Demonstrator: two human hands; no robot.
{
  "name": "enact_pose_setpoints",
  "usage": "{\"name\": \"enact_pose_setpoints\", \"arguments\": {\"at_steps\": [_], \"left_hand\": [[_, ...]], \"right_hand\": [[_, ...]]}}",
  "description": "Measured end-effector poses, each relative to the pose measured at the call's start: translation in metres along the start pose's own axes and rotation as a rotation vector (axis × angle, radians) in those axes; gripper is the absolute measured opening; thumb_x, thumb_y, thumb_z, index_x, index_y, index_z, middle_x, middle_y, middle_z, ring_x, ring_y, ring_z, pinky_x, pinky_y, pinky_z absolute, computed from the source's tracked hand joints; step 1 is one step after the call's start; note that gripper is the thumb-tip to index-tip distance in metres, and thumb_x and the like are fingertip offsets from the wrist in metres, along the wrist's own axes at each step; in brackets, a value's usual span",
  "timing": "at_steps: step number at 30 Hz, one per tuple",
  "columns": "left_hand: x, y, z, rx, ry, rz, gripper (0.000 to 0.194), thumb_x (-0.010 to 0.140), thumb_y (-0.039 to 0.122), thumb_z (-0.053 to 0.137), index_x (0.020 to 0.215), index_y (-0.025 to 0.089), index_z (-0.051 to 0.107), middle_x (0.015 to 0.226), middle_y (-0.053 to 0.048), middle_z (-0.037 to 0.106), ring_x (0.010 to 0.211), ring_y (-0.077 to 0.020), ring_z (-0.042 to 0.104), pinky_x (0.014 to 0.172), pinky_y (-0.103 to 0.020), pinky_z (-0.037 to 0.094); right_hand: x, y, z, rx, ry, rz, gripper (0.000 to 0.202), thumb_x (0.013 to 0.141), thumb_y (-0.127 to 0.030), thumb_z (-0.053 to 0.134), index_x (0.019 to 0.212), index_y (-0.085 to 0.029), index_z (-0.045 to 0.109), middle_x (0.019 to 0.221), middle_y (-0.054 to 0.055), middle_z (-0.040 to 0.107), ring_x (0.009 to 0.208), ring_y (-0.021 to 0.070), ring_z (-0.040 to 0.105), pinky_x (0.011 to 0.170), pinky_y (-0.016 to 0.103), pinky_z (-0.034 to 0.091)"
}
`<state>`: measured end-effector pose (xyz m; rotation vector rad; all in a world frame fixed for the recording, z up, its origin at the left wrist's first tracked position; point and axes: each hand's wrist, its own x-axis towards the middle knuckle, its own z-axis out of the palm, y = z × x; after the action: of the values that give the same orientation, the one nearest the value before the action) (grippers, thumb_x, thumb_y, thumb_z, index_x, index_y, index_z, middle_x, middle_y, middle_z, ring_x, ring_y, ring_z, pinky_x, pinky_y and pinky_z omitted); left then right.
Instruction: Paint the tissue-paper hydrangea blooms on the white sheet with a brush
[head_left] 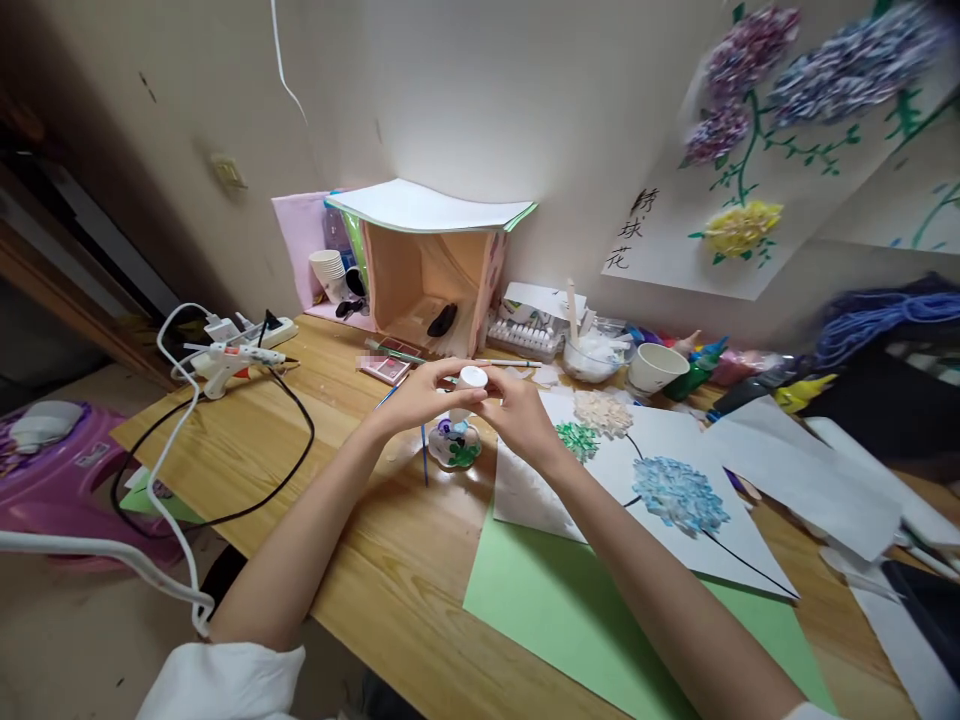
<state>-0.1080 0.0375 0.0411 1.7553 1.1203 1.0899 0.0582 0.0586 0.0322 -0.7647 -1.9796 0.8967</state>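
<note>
Between my two hands is a small white-capped bottle (pixel 472 377), held upright with most of its body hidden by fingers. My left hand (pixel 421 396) closes on it from the left, and my right hand (pixel 517 412) grips it from the right. Just below sits a clear flower-shaped palette (pixel 455 448) with green and purple paint in it. A thin blue paintbrush (pixel 424 458) lies left of the palette. To the right, a white sheet (pixel 536 490) carries blue, green and cream textured flowers (pixel 682 495) with dark stems.
Green paper (pixel 525 590) lies under the white sheet. A glue gun (pixel 225 365) and black cable (pixel 307 440) are at the left. Behind stand an open box (pixel 427 270), a bowl of white material (pixel 592 355), a paper cup (pixel 654 370) and paint bottles (pixel 697 372).
</note>
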Motion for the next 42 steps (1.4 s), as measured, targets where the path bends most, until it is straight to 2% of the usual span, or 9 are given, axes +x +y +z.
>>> {"name": "enact_pose_setpoints", "arguments": {"at_steps": [5, 9, 11, 15, 17, 21, 26, 31, 42], "left_hand": [[-0.008, -0.008, 0.007, -0.003, 0.120, 0.016, 0.041, 0.072, 0.039, 0.072, 0.107, 0.017, 0.070, 0.111, -0.010, 0.067, 0.104, -0.0242, 0.060, 0.085, -0.031, 0.049], [-0.009, -0.009, 0.009, -0.036, 0.192, 0.024, 0.037, 0.073, 0.037, 0.072, 0.105, 0.017, 0.070, 0.107, -0.009, 0.068, 0.102, -0.0230, 0.061, 0.084, -0.031, 0.050], [-0.008, -0.011, 0.006, -0.086, 0.165, 0.008, 0.039, 0.073, 0.035, 0.073, 0.107, 0.017, 0.069, 0.107, -0.009, 0.068, 0.102, -0.0230, 0.061, 0.086, -0.032, 0.049], [-0.007, -0.016, 0.002, -0.143, 0.015, -0.009, 0.043, 0.068, 0.029, 0.077, 0.109, 0.018, 0.069, 0.103, -0.006, 0.070, 0.097, -0.0223, 0.063, 0.085, -0.032, 0.050], [-0.007, -0.018, 0.003, -0.141, -0.007, 0.002, 0.042, 0.068, 0.028, 0.077, 0.108, 0.017, 0.070, 0.100, -0.006, 0.071, 0.094, -0.0219, 0.064, 0.084, -0.033, 0.050], [-0.006, -0.019, 0.009, -0.095, 0.088, 0.032, 0.039, 0.068, 0.028, 0.076, 0.104, 0.016, 0.071, 0.095, -0.005, 0.071, 0.091, -0.0220, 0.064, 0.083, -0.033, 0.050], [-0.006, -0.018, 0.014, -0.063, 0.147, 0.035, 0.035, 0.065, 0.026, 0.077, 0.098, 0.015, 0.073, 0.089, -0.004, 0.072, 0.086, -0.0209, 0.065, 0.078, -0.030, 0.051], [-0.006, -0.020, 0.015, -0.034, 0.160, 0.025, 0.027, 0.066, 0.024, 0.075, 0.090, 0.012, 0.075, 0.080, -0.004, 0.070, 0.078, -0.0191, 0.064, 0.071, -0.028, 0.050], [-0.007, -0.023, 0.016, -0.008, 0.184, 0.013, 0.024, 0.065, 0.027, 0.075, 0.085, 0.014, 0.076, 0.076, -0.003, 0.068, 0.076, -0.0191, 0.062, 0.070, -0.028, 0.049]], "right_hand": [[-0.002, 0.013, 0.015, 0.019, 0.035, 0.028, 0.028, 0.076, -0.031, 0.067, 0.101, -0.018, 0.064, 0.098, 0.008, 0.072, 0.087, 0.0219, 0.068, 0.079, 0.035, 0.053], [-0.002, 0.013, 0.019, 0.007, 0.066, 0.006, 0.028, 0.075, -0.029, 0.066, 0.101, -0.018, 0.063, 0.097, 0.007, 0.072, 0.087, 0.0214, 0.068, 0.080, 0.034, 0.053], [-0.003, 0.012, 0.019, -0.015, 0.081, 0.004, 0.025, 0.076, -0.025, 0.064, 0.100, -0.018, 0.063, 0.096, 0.007, 0.072, 0.086, 0.0213, 0.068, 0.079, 0.033, 0.053], [-0.004, 0.012, 0.020, -0.078, 0.086, 0.000, 0.028, 0.073, -0.016, 0.060, 0.100, -0.019, 0.063, 0.096, 0.007, 0.072, 0.086, 0.0217, 0.067, 0.077, 0.034, 0.052], [-0.004, 0.014, 0.020, -0.100, 0.099, -0.013, 0.028, 0.071, -0.014, 0.060, 0.098, -0.020, 0.063, 0.093, 0.006, 0.072, 0.083, 0.0212, 0.066, 0.074, 0.033, 0.052], [-0.002, 0.016, 0.019, -0.131, 0.134, -0.041, 0.023, 0.070, -0.015, 0.061, 0.092, -0.020, 0.065, 0.086, 0.004, 0.072, 0.075, 0.0185, 0.066, 0.069, 0.030, 0.051], [-0.001, 0.016, 0.020, -0.115, 0.165, -0.036, 0.023, 0.068, -0.012, 0.061, 0.089, -0.018, 0.067, 0.082, 0.003, 0.072, 0.073, 0.0172, 0.066, 0.069, 0.028, 0.051], [-0.003, 0.017, 0.022, -0.087, 0.174, 0.002, 0.020, 0.067, -0.012, 0.062, 0.085, -0.018, 0.068, 0.079, 0.003, 0.072, 0.071, 0.0171, 0.065, 0.067, 0.028, 0.051], [-0.003, 0.019, 0.024, -0.040, 0.191, 0.029, 0.014, 0.068, -0.014, 0.061, 0.079, -0.019, 0.068, 0.077, 0.001, 0.072, 0.067, 0.0151, 0.063, 0.064, 0.026, 0.049]]}}
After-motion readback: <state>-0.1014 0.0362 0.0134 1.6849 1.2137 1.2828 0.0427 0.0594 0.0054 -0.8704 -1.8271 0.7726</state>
